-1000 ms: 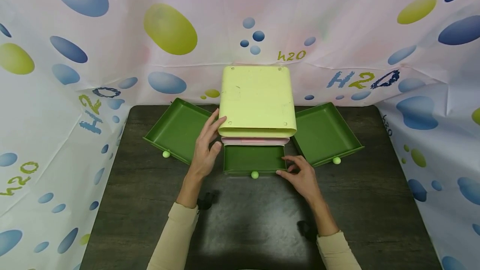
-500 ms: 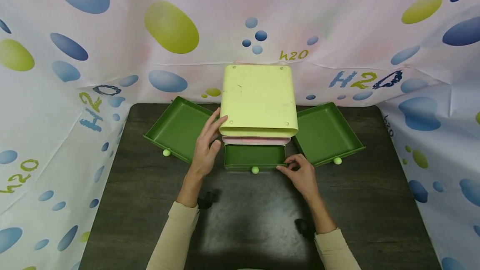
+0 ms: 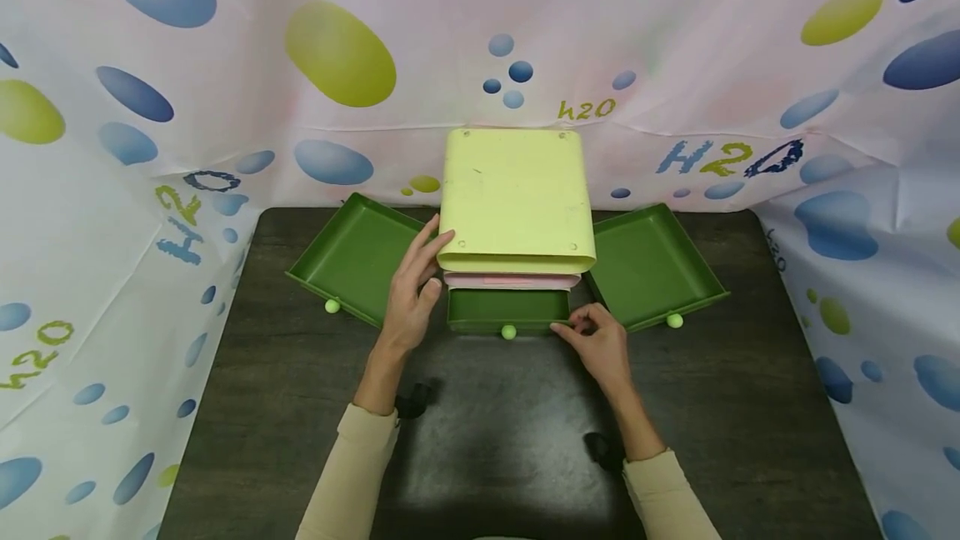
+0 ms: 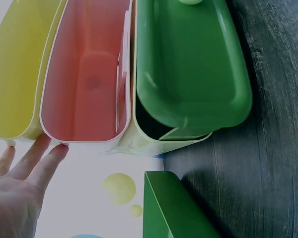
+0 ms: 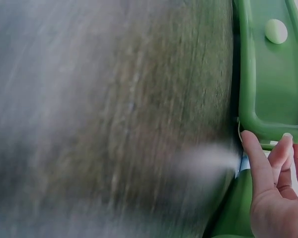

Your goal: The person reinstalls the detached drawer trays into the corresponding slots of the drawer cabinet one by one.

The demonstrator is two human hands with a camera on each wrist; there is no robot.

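A three-tier drawer unit with a pale yellow top stands at the back of the table. In the left wrist view its tiers show as an open yellow compartment, an open pink compartment, and the bottom one with a green drawer partly pulled out. My left hand rests its straight fingers against the unit's left side. At the drawer's right front corner, my right hand holds the edge between thumb and fingers. The drawer's round light-green knob shows in the right wrist view.
Another green drawer lies angled left of the unit, and a third green drawer lies angled on the right. Both have light-green knobs. A patterned curtain surrounds the dark table at the back and sides.
The bottom drawer has slid further into the unit, and my right hand has moved away from me with it. My left hand has stayed on the unit's side.
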